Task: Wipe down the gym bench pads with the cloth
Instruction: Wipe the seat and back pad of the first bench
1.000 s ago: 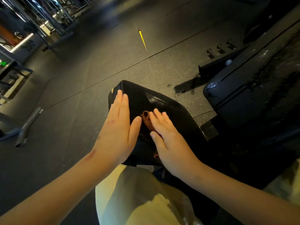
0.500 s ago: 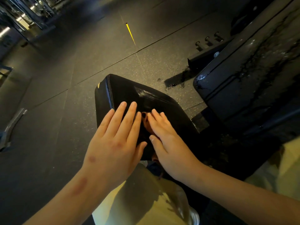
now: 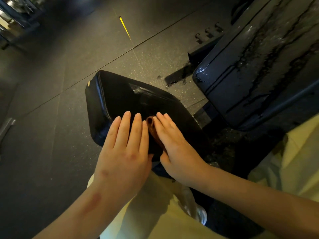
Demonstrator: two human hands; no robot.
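1. Where it filled upper right, back pad (image 3: 250,69) was streaked wet.
2. Black seat pad (image 3: 120,97) sat centre, apart from back pad.
3. Flat over seat pad: left hand (image 3: 124,152), fingers straight, holding nothing.
4. Likewise straight-fingered, right hand (image 3: 174,145) pressed cloth (image 3: 151,125) onto seat pad.
5. Brown cloth lay bunched between hands, partly under right fingers.
6. Small yellow tag (image 3: 88,83) marked seat pad's corner; writing unreadable.

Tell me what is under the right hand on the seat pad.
A brown cloth pokes out from beneath the right hand, lying on the black seat pad beside the left hand. How far it extends under the palm is covered.
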